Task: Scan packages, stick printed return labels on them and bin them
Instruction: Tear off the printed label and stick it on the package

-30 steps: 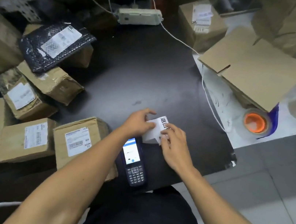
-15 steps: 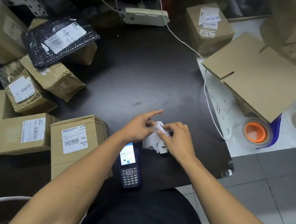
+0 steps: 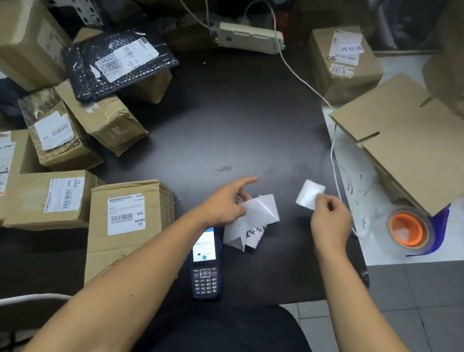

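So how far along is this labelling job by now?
Done: a small white label is peeled free and pinched in the right hand. In hand: the left hand holds the crumpled white backing strip. Left: sticking it on, and the brown cardboard parcels at the left aren't binned.

Nearest box [image 3: 130,221]: label reads "MX", "MXRC 03", "30/4…". Far box [image 3: 343,66]: sticker "0180" upside down. Other print illegible.

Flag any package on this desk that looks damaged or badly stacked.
The black bubble mailer lies tilted on the boxes at the left. The taped box below it looks dented and crumpled. Nothing spilled.
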